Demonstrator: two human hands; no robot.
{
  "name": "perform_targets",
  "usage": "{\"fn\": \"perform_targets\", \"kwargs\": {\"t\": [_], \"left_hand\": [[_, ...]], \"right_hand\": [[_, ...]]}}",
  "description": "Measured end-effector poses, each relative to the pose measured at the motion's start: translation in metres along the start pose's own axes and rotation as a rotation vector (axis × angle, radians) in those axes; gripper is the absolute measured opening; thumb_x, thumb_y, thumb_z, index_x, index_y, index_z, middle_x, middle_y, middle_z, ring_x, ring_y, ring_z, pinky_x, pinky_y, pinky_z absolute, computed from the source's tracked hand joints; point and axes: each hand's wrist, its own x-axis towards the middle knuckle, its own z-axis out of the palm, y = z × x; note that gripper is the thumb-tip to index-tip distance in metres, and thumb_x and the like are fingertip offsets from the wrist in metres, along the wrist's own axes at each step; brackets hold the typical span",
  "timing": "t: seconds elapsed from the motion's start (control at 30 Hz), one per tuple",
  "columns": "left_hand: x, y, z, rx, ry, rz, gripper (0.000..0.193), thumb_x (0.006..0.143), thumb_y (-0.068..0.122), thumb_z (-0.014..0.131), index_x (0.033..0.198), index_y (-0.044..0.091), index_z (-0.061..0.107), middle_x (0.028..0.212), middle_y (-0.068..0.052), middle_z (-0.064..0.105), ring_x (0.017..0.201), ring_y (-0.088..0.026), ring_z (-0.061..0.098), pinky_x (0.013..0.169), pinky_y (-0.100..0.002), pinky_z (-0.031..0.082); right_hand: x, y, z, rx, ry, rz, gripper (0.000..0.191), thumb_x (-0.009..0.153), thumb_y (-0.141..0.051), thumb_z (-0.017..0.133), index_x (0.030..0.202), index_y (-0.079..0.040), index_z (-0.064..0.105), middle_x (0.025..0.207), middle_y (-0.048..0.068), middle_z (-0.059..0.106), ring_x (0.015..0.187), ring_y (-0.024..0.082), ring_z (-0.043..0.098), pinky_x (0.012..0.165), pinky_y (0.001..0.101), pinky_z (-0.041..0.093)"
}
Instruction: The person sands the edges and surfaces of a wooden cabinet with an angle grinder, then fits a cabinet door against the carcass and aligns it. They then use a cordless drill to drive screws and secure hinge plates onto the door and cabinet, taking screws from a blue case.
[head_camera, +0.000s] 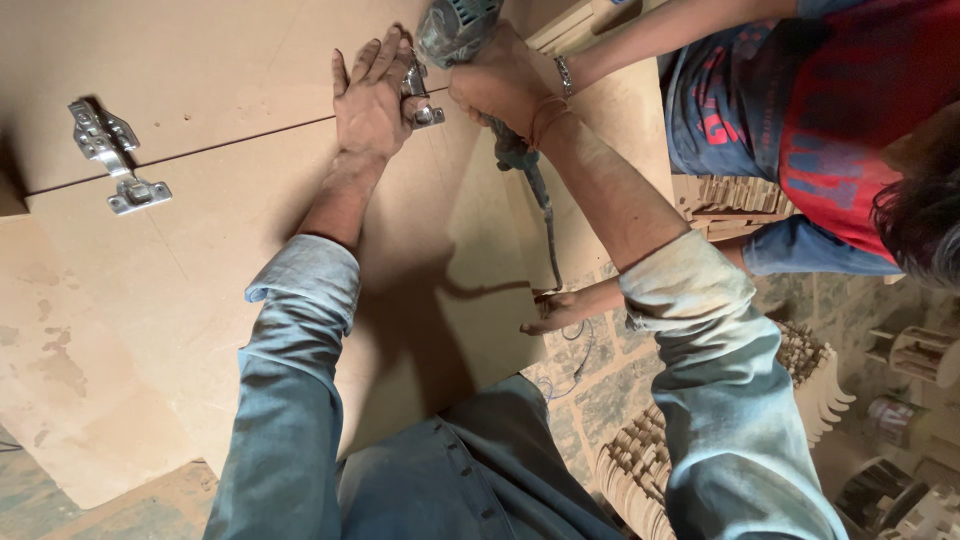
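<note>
Head: left hand (372, 98) flat, right hand (502, 82) gripping drill (455, 30).

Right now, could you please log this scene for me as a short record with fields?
left hand: pressed flat on the brown board, steadying a metal hinge
right hand: gripping a green power drill over that hinge
second hinge: on the board seam, further left, untouched
co-worker's hand: at the board's edge

Teal drill (455, 30), silver hinge (115, 160)
</note>
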Motion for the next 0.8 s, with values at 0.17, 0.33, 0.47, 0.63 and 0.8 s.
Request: {"fn": "perform_targets", "kwargs": {"t": [0.17, 0.33, 0.47, 0.63, 0.8], "left_hand": [[0.000, -0.001, 0.000, -0.006, 0.011, 0.006, 0.084, 0.086, 0.038, 0.083, 0.157, 0.012, 0.047, 0.164, 0.000, 0.039, 0.146, -0.028, 0.041, 0.122, -0.063, 0.016], [-0.001, 0.000, 0.000, -0.004, 0.004, 0.000, 0.083, 0.086, 0.038, 0.083, 0.156, 0.013, 0.047, 0.164, 0.001, 0.040, 0.146, -0.027, 0.041, 0.122, -0.063, 0.017], [-0.001, 0.000, 0.000, -0.013, 0.017, 0.003, 0.082, 0.087, 0.038, 0.083, 0.156, 0.013, 0.048, 0.164, 0.001, 0.040, 0.146, -0.027, 0.041, 0.122, -0.063, 0.017], [-0.001, 0.001, 0.000, -0.002, 0.008, 0.005, 0.083, 0.085, 0.037, 0.083, 0.156, 0.013, 0.048, 0.164, 0.001, 0.040, 0.145, -0.028, 0.041, 0.121, -0.064, 0.017], [0.000, 0.001, -0.003, -0.003, 0.014, 0.015, 0.082, 0.085, 0.038, 0.083, 0.155, 0.012, 0.049, 0.165, 0.001, 0.039, 0.147, -0.027, 0.040, 0.122, -0.063, 0.018]], "right_hand": [[-0.003, -0.006, 0.003, -0.007, -0.031, -0.048, 0.005, 0.063, 0.001, 0.061, 0.067, 0.000, 0.058, 0.056, 0.010, 0.061, 0.044, 0.020, 0.062, 0.039, 0.0353, 0.047], [-0.006, -0.008, 0.000, -0.032, -0.031, -0.027, 0.004, 0.064, 0.000, 0.062, 0.066, -0.002, 0.059, 0.056, 0.008, 0.061, 0.044, 0.019, 0.062, 0.039, 0.0345, 0.047], [-0.002, -0.002, 0.001, -0.042, -0.040, -0.042, 0.005, 0.065, 0.000, 0.062, 0.066, -0.001, 0.058, 0.056, 0.009, 0.060, 0.045, 0.019, 0.061, 0.040, 0.0341, 0.047], [0.008, 0.012, 0.003, 0.046, -0.066, -0.056, 0.009, 0.067, 0.001, 0.062, 0.074, 0.000, 0.057, 0.060, 0.009, 0.060, 0.047, 0.019, 0.063, 0.040, 0.0344, 0.050], [0.015, 0.017, 0.009, -0.019, -0.057, -0.144, 0.014, 0.072, -0.002, 0.060, 0.086, -0.002, 0.062, 0.062, 0.008, 0.066, 0.051, 0.020, 0.070, 0.042, 0.0346, 0.055]]}}
